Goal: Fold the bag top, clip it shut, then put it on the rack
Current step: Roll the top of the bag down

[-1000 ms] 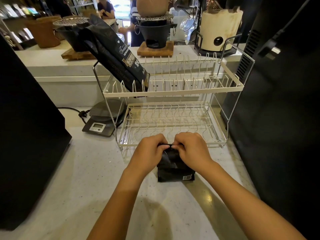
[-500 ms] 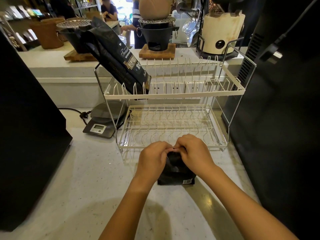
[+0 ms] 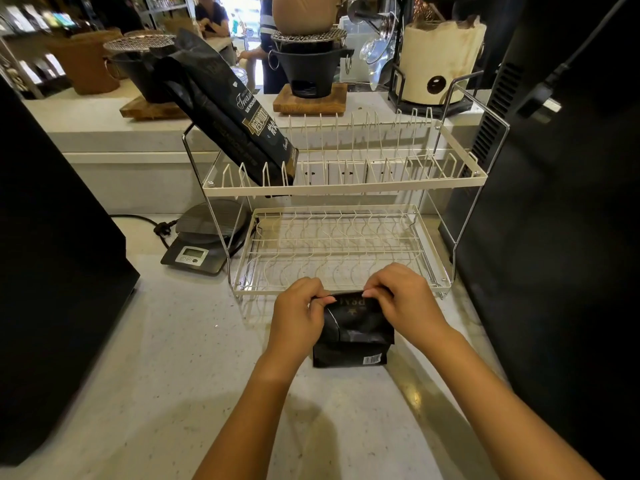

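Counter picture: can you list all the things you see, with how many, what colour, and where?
small bag: 1, black, on the counter before the rack, top pinched by both hands
big bag: 1, black, leaning on the rack's upper tier, left end
rack: 1, cream wire, two tiers, middle of the counter
scale: 1, dark grey, left of the rack
counter: 1, pale speckled
stove: 1, black, on a wooden board behind
clip: none seen
left hand: 1, on the bag top
right hand: 1, on the bag top
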